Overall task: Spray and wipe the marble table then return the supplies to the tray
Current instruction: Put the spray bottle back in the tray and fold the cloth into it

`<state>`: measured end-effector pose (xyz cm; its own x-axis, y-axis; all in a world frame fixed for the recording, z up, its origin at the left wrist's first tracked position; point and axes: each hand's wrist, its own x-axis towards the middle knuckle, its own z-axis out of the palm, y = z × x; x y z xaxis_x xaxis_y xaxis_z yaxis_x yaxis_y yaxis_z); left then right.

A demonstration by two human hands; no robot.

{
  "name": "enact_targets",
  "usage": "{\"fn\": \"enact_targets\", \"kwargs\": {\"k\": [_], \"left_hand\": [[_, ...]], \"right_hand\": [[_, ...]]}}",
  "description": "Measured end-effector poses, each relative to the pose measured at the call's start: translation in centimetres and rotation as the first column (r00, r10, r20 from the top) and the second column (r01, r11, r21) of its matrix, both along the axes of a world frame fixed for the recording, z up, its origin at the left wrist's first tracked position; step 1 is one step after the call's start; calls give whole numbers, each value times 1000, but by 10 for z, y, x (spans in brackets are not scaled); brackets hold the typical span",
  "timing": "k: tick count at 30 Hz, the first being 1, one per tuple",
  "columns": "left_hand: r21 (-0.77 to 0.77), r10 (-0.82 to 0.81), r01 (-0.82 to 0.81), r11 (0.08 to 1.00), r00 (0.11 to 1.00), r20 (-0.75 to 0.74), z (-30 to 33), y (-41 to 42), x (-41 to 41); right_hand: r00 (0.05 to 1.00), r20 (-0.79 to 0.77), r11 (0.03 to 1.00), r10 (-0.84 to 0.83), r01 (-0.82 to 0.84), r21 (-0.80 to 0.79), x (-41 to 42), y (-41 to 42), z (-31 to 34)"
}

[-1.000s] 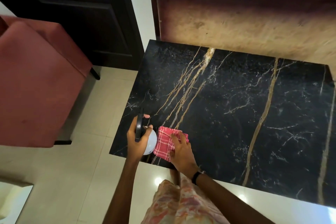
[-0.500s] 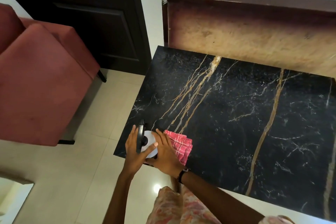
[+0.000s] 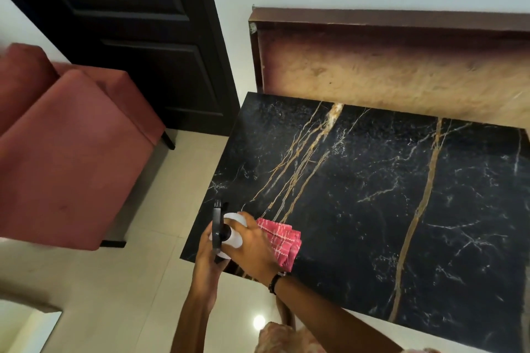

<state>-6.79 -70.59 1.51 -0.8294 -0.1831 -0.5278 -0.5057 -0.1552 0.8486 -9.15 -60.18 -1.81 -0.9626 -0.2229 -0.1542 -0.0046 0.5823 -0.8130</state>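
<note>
The left hand [image 3: 207, 252] grips the spray bottle [image 3: 229, 233] from below, fingers closed around its black trigger head. The right hand [image 3: 252, 249] wraps the white body and also pins the folded red checked cloth [image 3: 282, 241] against it. Both supplies sit over the near left corner of the black marble table [image 3: 372, 195], apparently gathered into one grasp for carrying. No tray is in view. The bottle's fill level cannot be determined.

Right hand [image 3: 252, 246] is leaving its flat press on the red cloth [image 3: 282, 241] and closing over the spray bottle [image 3: 231, 233], cloth bunching beneath.
</note>
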Motion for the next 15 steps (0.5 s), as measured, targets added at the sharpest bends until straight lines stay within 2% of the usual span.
{"fn": "enact_targets", "kwargs": {"k": [4,8,15], "left_hand": [[26,-71,72,997,997,-22,40,36,-6],[13,-160,162,987,984,-81,56,88,7],[16,-404,409,912,906,-129,61,208,41]], "right_hand": [[993,-30,992,-111,109,-65,5,28,21],[976,-53,971,-211,203,-126,20,92,52],[949,-94,953,-302,302,-20,70,238,74]]}}
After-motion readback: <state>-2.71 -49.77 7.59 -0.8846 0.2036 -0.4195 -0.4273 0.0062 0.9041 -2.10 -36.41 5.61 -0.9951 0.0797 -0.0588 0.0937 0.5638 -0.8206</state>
